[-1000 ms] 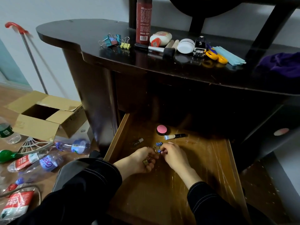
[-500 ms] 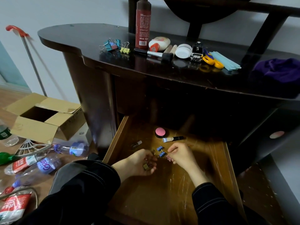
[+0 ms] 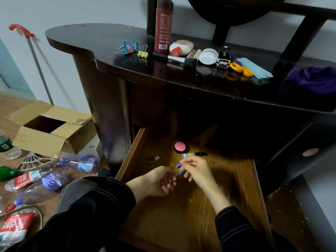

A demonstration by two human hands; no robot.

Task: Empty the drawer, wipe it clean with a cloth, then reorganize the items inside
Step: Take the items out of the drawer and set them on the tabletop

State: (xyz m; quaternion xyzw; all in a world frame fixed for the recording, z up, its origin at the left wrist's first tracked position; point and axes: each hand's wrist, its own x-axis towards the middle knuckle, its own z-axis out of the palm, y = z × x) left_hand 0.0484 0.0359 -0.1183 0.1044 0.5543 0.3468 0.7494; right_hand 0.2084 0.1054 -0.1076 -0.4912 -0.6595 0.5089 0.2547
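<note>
Left, an open cardboard box (image 3: 39,142) and clear plastic bottles (image 3: 52,182) littered the floor. A scratched, glossy wooden drawer (image 3: 181,219) stood pulled from the dark desk (image 3: 101,39), its long axis toward the person. Left hand (image 3: 154,183) cupped small metal clips (image 3: 170,181); right hand (image 3: 198,170), fingers curled, met two blue clips (image 3: 179,166), grip unclear. A pen (image 3: 196,154) lay crosswise near the back edge.

red bottle (image 3: 163,24): top cropped | left grip (image 3: 154,182): metal bits (image 3: 170,181) too small to name | right grip (image 3: 196,170): pinch unclear

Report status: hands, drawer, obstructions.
Left hand holds small metal clips. Right hand at blue clips, grip unclear. Drawer not yet empty: pink compact, marker, vial. Nothing blocking.
</note>
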